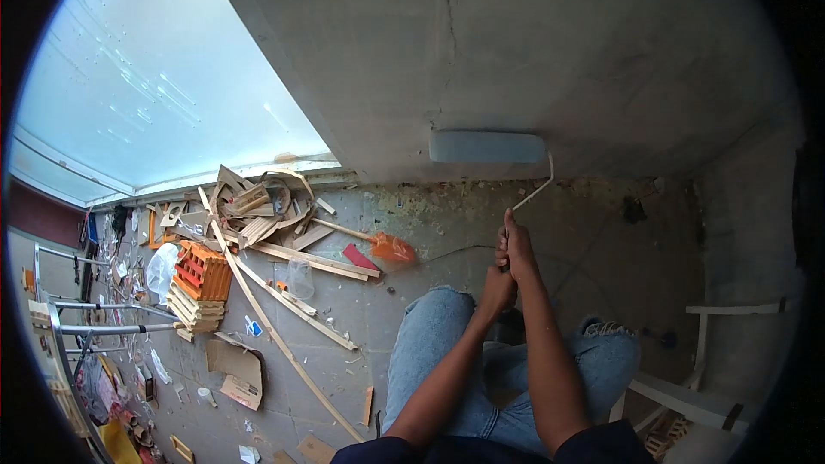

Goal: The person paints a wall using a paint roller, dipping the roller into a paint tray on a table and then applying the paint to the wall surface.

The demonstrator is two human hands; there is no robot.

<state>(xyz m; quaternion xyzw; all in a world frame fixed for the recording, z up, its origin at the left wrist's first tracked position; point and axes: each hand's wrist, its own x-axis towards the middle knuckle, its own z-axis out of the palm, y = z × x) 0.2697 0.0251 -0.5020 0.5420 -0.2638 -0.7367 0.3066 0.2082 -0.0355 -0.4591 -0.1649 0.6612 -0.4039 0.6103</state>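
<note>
Both my hands grip a paint roller, one above the other on its handle. My right hand [515, 246] is the upper one, closed near the top with the thumb along the handle. Just below it, my left hand [496, 292] is wrapped round the lower part. A thin bent rod runs up from the handle to the pale blue-grey paint roller [486, 147]. The roller's sleeve lies level against the lower part of the grey wall [550, 60], just above the floor. My fingers hide most of the handle.
Left are a heap of cardboard and wood scraps [262, 206], an orange shovel [393, 247], a clear cup [300, 279], orange crates [202, 271], long wooden strips [275, 326] and a metal ladder-like frame [112, 328]. A white wooden stand [696, 404] is at lower right.
</note>
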